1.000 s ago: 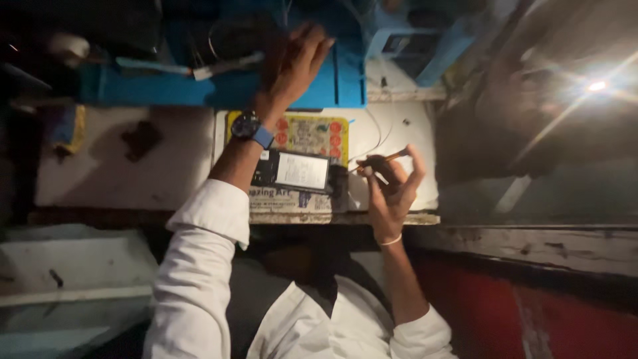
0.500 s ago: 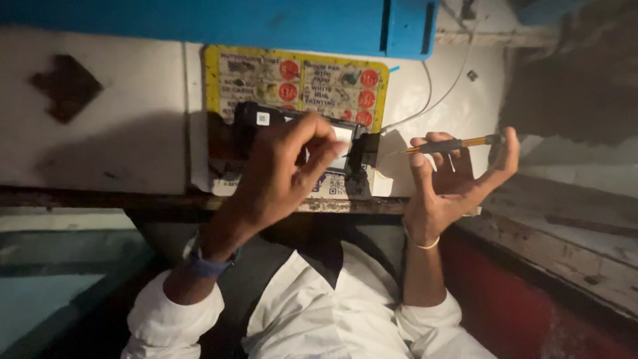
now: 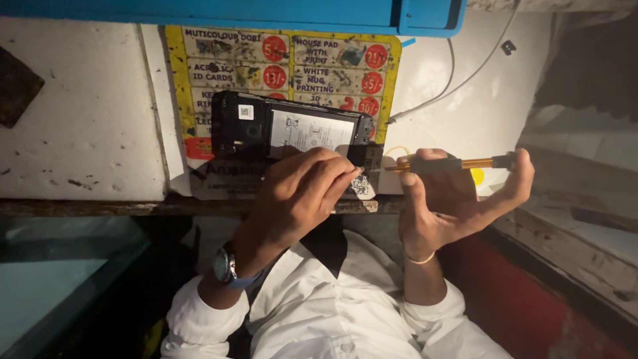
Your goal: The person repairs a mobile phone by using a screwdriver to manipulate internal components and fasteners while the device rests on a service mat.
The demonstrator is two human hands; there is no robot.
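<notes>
Your left hand lay over the near edge of the opened phone, fingertips pinched narrow at its lower right corner, seemingly to pin it steady or hold some small part; what they gripped I could not tell. The phone rested back-up on a yellow printed sheet on the white bench; your right hand held the slim screwdriver level, thumb and forefinger at either end, tip aimed at that corner for fine control.
</notes>
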